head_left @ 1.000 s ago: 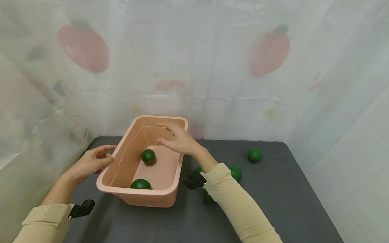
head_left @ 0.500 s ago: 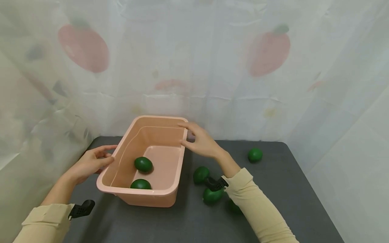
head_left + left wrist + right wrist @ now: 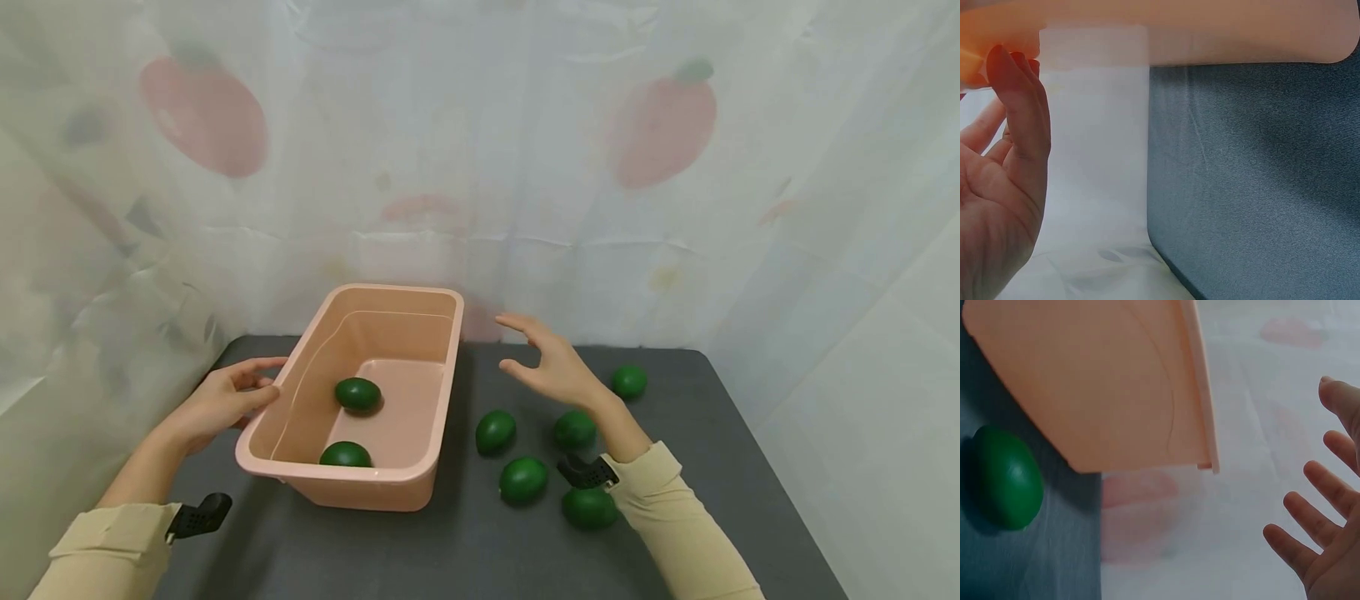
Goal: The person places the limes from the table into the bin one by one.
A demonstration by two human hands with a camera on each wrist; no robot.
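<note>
Right hand (image 3: 558, 367) withdrawing from bin (image 3: 442, 392), now hovering spread and empty over table's far middle, above five loose limes (image 3: 496, 432). Left hand (image 3: 217, 404) staying relaxed, fingertips against bin's left rim. Two limes (image 3: 357, 393) lying inside; second just dropped, settling.

No legible text, label or number — anywhere.

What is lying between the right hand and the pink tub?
Nothing: between the right hand and the pink tub the head view shows only bare grey table.
</note>
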